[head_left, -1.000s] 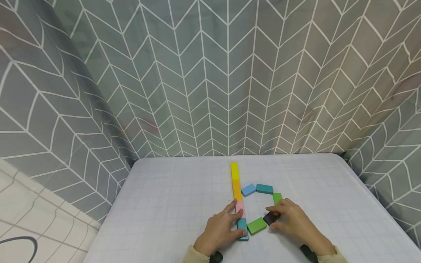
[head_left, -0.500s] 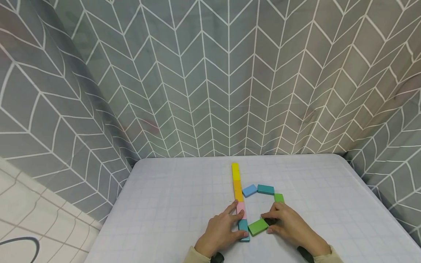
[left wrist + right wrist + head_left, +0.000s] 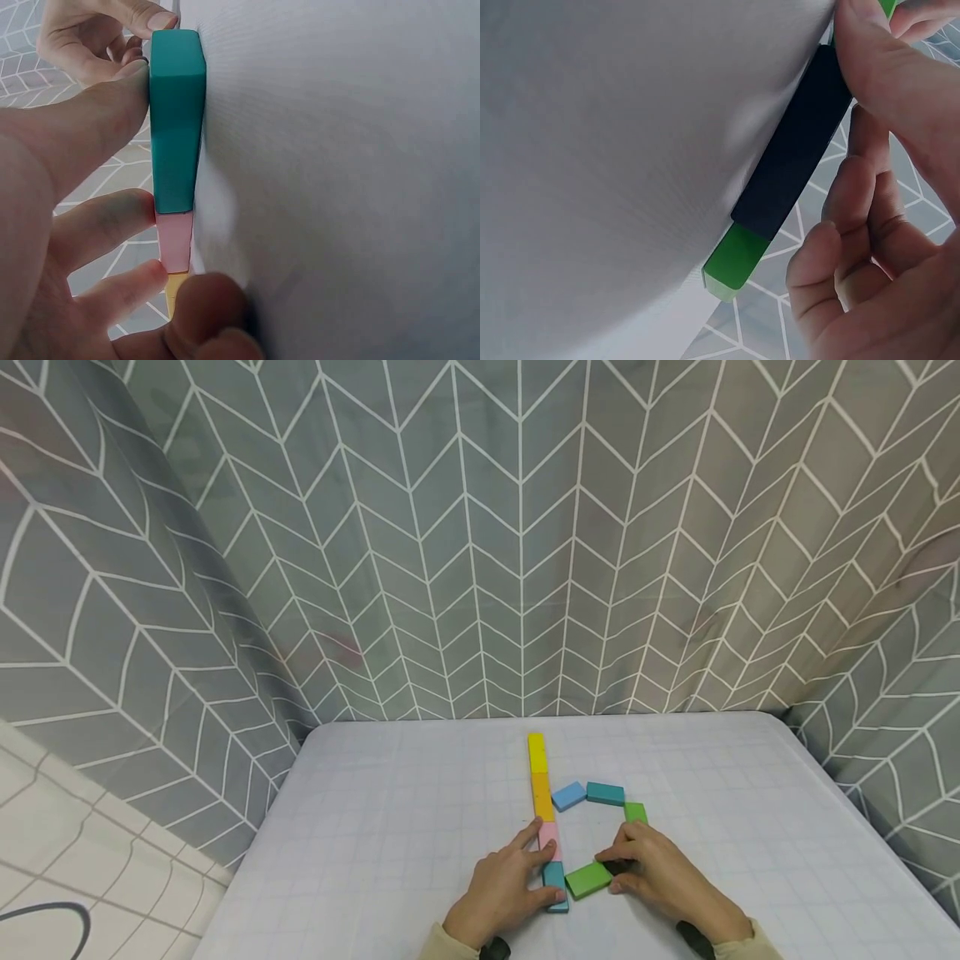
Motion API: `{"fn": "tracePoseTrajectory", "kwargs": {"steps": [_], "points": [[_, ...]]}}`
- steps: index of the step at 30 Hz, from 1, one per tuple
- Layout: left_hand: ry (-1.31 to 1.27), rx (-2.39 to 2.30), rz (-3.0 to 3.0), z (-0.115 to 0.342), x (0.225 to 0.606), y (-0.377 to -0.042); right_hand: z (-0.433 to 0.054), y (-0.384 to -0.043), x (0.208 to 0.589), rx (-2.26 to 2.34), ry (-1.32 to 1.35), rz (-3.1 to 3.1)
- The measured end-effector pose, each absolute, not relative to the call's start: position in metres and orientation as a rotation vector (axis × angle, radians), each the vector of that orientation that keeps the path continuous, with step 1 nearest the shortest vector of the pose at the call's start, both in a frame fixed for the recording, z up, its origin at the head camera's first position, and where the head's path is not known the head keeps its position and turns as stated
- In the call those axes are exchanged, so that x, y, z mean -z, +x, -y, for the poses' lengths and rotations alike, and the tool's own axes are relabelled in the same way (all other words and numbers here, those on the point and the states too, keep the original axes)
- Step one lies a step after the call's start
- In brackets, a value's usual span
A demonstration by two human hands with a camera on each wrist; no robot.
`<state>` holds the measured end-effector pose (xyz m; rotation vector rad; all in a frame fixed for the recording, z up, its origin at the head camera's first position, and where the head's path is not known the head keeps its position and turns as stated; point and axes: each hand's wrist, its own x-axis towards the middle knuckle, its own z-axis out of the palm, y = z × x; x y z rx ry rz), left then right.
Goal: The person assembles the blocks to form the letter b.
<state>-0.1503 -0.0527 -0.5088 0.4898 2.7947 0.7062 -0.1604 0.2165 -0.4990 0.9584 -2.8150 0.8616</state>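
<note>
My left hand point(image 3: 504, 887) rests on a straight line of flat blocks. Its thumb lies on the teal block point(image 3: 176, 135) at the near end, and fingertips touch the pink block point(image 3: 550, 837). My right hand point(image 3: 663, 872) pinches a dark, nearly black block point(image 3: 795, 146), largely covered by the fingers in the head view. One end of that dark block is by the near green block point(image 3: 588, 881); its other end meets another green block point(image 3: 737, 255). The line continues away through an orange block point(image 3: 542, 797) to a yellow block point(image 3: 537, 753).
A light blue block point(image 3: 569, 796) and a dark teal block point(image 3: 605, 792) form the far part of a curve to the right of the line. The white table point(image 3: 375, 827) has a patterned grey curtain point(image 3: 495, 568) behind it.
My right hand has shifted slightly left, bringing the dark block against the end of the near green block. The left hand stays on the line of blocks.
</note>
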Motion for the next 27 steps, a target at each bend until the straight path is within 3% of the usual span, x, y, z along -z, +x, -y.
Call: {"fn": "tracePoseTrajectory", "kwargs": {"steps": [27], "points": [[0.476,-0.708,-2.791,0.0521,0.5092,-0.1509,-0.2177,-0.1682,0.4981,-0.944,1.074,2.833]]}}
